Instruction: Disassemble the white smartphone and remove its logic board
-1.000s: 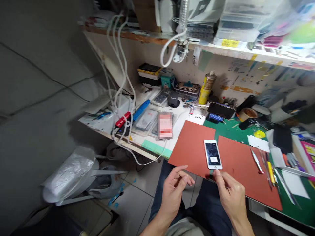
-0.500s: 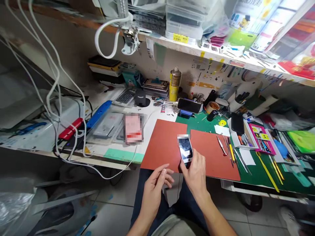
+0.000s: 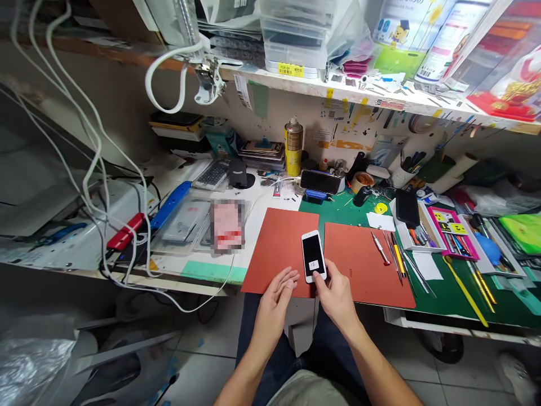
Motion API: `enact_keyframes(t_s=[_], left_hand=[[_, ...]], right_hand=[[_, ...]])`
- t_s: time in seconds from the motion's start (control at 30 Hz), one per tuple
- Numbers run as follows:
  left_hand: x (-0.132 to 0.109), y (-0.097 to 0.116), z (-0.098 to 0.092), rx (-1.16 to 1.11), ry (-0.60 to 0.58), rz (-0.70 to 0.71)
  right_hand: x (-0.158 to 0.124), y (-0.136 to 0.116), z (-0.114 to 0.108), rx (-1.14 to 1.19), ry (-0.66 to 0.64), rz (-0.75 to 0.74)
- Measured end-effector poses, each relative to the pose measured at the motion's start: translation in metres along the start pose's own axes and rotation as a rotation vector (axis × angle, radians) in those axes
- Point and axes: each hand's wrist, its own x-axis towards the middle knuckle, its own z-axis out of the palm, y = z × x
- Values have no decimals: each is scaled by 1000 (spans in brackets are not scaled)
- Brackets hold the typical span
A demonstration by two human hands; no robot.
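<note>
Right hand (image 3: 337,290): thumb shifted from lower corner onto front of white phone (image 3: 311,247); grip closed on it.
White phone: over gap between two red-brown mats (image 3: 274,242); contact unclear.
Left hand (image 3: 274,299): nearer the phone now; grip loosely open.

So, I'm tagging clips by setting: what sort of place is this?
Probably a phone repair workspace: the right hand holds a white phone, a slim screwdriver-like tool lies on the reddish mat, and another phone is propped behind.
</note>
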Motion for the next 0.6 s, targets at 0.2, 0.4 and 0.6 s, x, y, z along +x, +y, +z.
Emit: enact_keyframes(t_s=[0.2, 0.4, 0.6], left_hand=[[4, 5, 1, -94, 5, -50], [0, 26, 11, -33, -36, 38], [-11, 34, 14, -75, -56, 18]], right_hand=[[-16, 2, -6, 650, -218, 99], [-53, -10, -6, 637, -215, 83], [-68, -15, -7, 593, -212, 48]])
